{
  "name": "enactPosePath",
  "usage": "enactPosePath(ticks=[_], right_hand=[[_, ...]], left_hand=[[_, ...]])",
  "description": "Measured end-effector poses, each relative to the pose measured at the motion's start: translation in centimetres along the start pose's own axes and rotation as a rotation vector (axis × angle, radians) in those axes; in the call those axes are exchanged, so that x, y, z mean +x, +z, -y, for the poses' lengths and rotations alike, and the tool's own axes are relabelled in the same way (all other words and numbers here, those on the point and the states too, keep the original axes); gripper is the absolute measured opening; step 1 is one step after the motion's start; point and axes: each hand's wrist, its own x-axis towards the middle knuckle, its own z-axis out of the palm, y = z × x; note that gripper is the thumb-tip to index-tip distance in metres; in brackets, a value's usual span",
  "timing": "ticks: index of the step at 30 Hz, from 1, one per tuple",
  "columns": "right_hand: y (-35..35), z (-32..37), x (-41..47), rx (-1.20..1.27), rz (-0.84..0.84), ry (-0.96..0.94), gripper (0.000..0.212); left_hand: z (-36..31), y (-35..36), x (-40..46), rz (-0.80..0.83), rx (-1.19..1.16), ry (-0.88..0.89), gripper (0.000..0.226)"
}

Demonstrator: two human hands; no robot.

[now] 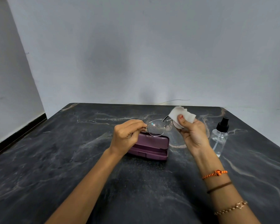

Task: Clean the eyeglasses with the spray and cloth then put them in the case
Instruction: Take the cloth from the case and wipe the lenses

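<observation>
Nearest you, both forearms reach forward over the dark marbled desk (55,159), the right one banded with three bracelets (217,173).

Past the wrists lies the purple case (149,147). It sits on the desk under your hands with its lid nearly down, a narrow gap showing along the front edge.

Above the case, your left hand (125,136) curls its fingers (138,124) and pinches the glasses (157,127) at the left hinge end of the frame, holding them clear of the desk. The near lens shows specks and reflections; whether that is spray or smudge cannot be told.

Your right hand (192,133) is turned palm toward you, the thumb pressing the white cloth (182,114) against the far lens. The fingers behind the cloth are hidden, so only the thumb's pinch is plain. One temple juts up beside the cloth.

To the right, well apart from the hands, stands the spray (220,137), a clear bottle with a black pump, untouched.

Step in hand, by judgement: wiping, with one lens under the cloth and the other not yet covered. The next move calls for you to shift the cloth to the near lens while the left pinch keeps the frame steady, with light pressure since the wire frame looks thin. After that, the lid will need lifting and the temples folding before the glasses go in.

Farthest off, a plain grey wall (136,46) backs the desk.
</observation>
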Motion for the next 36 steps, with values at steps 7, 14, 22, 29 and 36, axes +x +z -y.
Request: enactPosePath(ticks=[7, 14, 22, 29, 36], right_hand=[[-0.7, 0.5, 0.2, -0.203, -0.031, 0.039, 0.005], [-0.2, 0.3, 0.3, -0.013, -0.005, 0.103, 0.009], [0.4, -0.4, -0.2, -0.001, -0.126, 0.072, 0.013], [0.2, 0.0, -0.5, -0.342, -0.107, -0.185, 0.018], [0.1, -0.5, -0.5, -0.258, -0.18, -0.137, 0.013]], left_hand=[[0.1, -0.4, 0.3, -0.026, 0.033, -0.012, 0.014], [-0.3, -0.7, 0.8, -0.116, 0.005, -0.104, 0.013], [-0.6, -0.6, 0.7, -0.136, 0.016, -0.11, 0.017], [-0.6, -0.8, 0.8, -0.193, -0.008, -0.15, 0.012], [-0.1, -1.4, 0.9, -0.29, -0.019, -0.214, 0.012]])
